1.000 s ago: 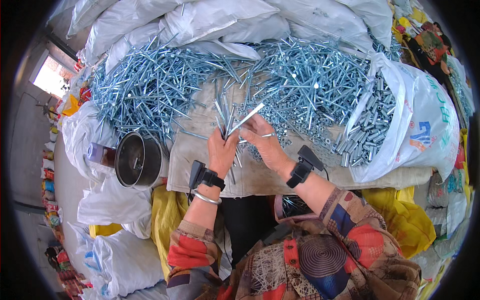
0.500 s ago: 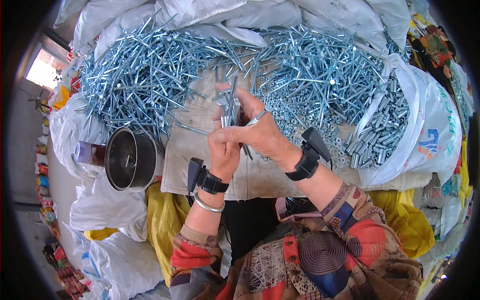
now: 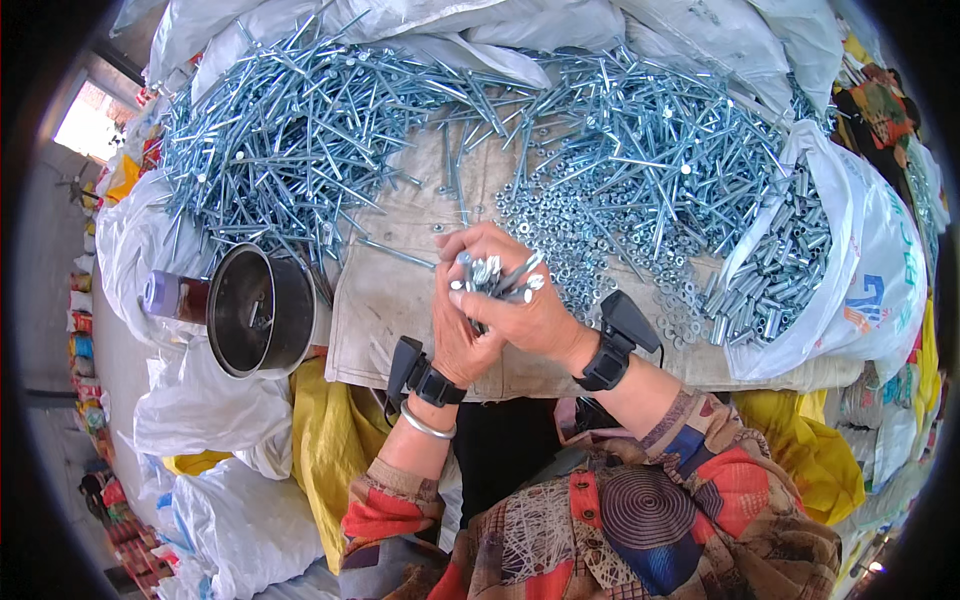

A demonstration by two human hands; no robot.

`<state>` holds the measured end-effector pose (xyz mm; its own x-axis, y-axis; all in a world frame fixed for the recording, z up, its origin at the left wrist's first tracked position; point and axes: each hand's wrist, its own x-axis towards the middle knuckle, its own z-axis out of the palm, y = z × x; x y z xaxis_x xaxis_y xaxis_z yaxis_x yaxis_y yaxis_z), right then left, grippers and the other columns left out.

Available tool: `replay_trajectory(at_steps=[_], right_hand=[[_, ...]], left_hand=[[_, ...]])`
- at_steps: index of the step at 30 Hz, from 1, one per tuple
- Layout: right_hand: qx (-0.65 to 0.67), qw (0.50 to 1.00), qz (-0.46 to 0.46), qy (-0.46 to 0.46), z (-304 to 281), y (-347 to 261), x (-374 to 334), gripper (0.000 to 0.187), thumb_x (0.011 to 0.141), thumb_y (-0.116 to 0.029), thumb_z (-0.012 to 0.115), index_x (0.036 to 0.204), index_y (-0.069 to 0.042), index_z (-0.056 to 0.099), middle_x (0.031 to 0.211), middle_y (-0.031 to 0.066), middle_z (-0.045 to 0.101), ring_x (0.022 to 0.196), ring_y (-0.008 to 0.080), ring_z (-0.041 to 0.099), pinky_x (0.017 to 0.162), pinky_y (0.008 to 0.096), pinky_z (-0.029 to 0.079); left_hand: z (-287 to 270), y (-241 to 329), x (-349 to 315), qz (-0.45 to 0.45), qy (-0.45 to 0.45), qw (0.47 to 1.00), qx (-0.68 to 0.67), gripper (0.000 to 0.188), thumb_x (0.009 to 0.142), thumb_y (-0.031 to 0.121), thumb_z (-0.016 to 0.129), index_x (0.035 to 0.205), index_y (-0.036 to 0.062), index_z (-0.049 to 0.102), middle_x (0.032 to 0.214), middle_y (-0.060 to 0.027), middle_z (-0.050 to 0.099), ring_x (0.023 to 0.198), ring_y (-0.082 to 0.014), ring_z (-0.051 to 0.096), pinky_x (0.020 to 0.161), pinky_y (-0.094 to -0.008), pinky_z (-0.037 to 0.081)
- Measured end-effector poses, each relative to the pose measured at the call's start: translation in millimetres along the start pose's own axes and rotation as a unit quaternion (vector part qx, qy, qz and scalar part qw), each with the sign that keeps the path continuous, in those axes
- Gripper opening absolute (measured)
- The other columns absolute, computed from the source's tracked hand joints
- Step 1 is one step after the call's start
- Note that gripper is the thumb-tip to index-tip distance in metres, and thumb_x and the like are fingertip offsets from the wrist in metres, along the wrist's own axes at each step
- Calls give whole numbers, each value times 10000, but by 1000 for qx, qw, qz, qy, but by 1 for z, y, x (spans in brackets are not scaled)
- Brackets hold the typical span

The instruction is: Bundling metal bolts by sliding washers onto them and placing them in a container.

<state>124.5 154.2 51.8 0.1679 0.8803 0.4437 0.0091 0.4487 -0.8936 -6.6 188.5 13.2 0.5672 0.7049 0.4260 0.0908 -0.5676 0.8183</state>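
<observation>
the patterned shirt (image 3: 650,505) is nearest, at the bottom of the frame, with red, blue and brown bits on it. a yellow sack (image 3: 335,430) hangs at the lower left. there is a silver bangle (image 3: 428,421) on the left arm, and each wrist has a black strap with a small box on it.

in the middle of the frame, the left hand (image 3: 462,325) and the right hand (image 3: 540,322) are both closed around a bundle of metal rods (image 3: 490,277). the hands touch each other. the shiny ends of the rods stick out between them, and the rest is hidden.

under the hands is a beige cloth (image 3: 385,320). left of them sits a dark round pot (image 3: 302,325) with small metal bits inside, and a jar (image 3: 191,299) with a purple lid is just beside it.

at the right is a white plastic bag (image 3: 875,285), tipped open, full of short metal tubes (image 3: 775,270). small nuts (image 3: 560,225) are spread past the right hand.

farther up, long bolts (image 3: 290,150) lie in two big heaps, upper left and upper right. white sacks (image 3: 700,45) line the top.
</observation>
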Motion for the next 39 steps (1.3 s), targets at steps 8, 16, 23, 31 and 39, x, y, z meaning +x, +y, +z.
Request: replay_trajectory(at_steps=[8,16,23,31,39], right_hand=[[49,997,62,24,6,-9,-7,460,741,8,656,1193,-13,576,1263,128,480,1098,242,606,914,352,498],[-99,994,-25,-41,11,-30,7,652,690,-15,748,1302,-14,525,1131,109,583,996,203,655,885,309,504],[-122,990,55,-45,5,-23,-4,718,678,-47,773,1343,-60,501,1046,128,647,951,275,659,889,342,490],[-107,990,39,-78,7,-19,-13,663,756,-93,721,1372,-46,479,1080,109,650,1028,222,631,957,339,457],[105,963,248,-5,-61,-31,-33,450,926,-417,634,1085,1,578,893,58,630,837,149,617,771,290,522]], left_hand=[[7,-8,-13,-109,9,984,-138,485,806,176,699,1190,-17,473,1043,-126,599,943,-217,603,778,-343,487],[5,-11,-12,-10,1,1000,-13,451,846,262,703,1171,15,511,1006,-95,628,896,-200,620,759,-342,502],[10,-17,-16,-5,-7,1000,-4,297,820,70,697,1087,22,577,1019,-44,642,936,-138,612,801,-315,515],[14,-14,-20,-90,-31,988,-123,249,778,2,681,1015,41,617,943,-73,658,889,-210,641,760,-332,511],[-16,35,12,114,-110,983,95,262,674,8,692,924,64,635,790,-82,589,775,-268,584,698,-369,453]])
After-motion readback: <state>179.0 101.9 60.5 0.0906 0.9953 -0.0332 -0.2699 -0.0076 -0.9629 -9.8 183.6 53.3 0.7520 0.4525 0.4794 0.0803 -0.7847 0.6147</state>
